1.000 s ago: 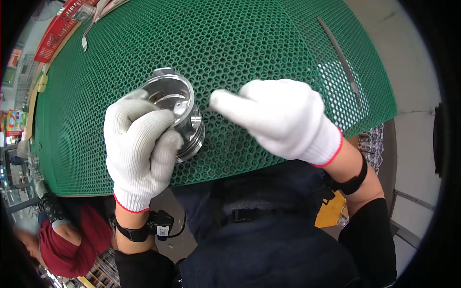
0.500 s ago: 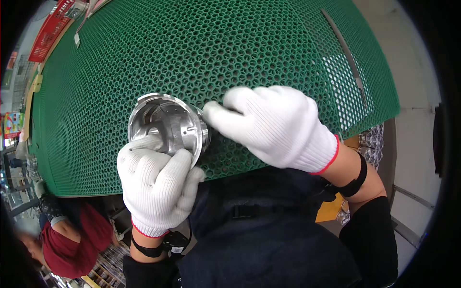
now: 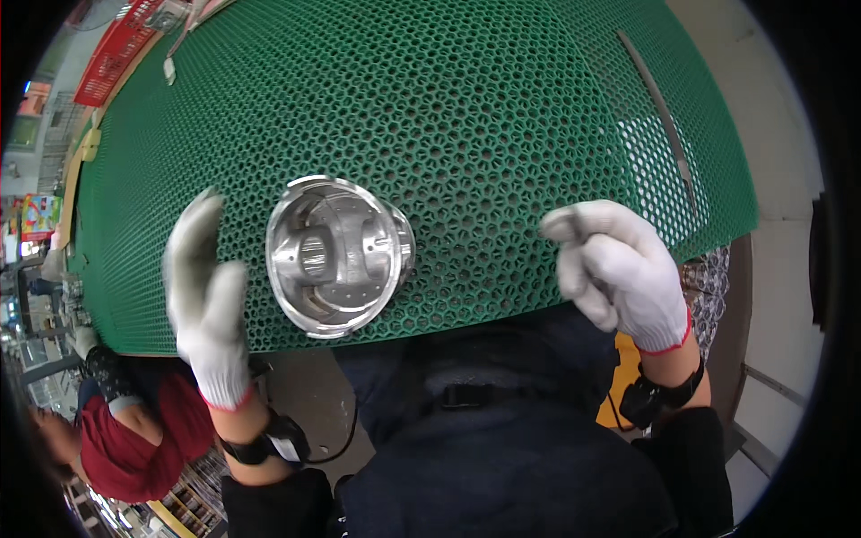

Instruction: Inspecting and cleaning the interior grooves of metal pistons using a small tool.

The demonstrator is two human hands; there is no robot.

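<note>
A shiny metal engine piston point(image 3: 352, 254) rests near the front edge of the green honeycomb mat point(image 3: 448, 125). Its hollow underside faces up toward me, showing the pin bosses and a row of small holes. To its left, my left hand point(image 3: 211, 305), in a white knit glove, is apart from it with fingers stretched out and thumb spread. Well to the right of the piston hovers my right hand point(image 3: 632, 278), gloved too. Its fingers are loosely bent with gaps between them, and nothing shows in its grasp. Some of its fingertips look smudged grey.
At the far left edge stands a red plastic basket point(image 3: 115, 56). A long thin dark strip point(image 3: 659, 103) lies on the mat at the right. Shiny metal parts point(image 3: 708, 287) sit below the table's right end. A co-worker in a dark red top point(image 3: 134, 444) is at lower left.
My left hand has let go of the piston and moved left, its fingers straightened. My right hand has drawn away to the right. The piston now stands free on the mat.
</note>
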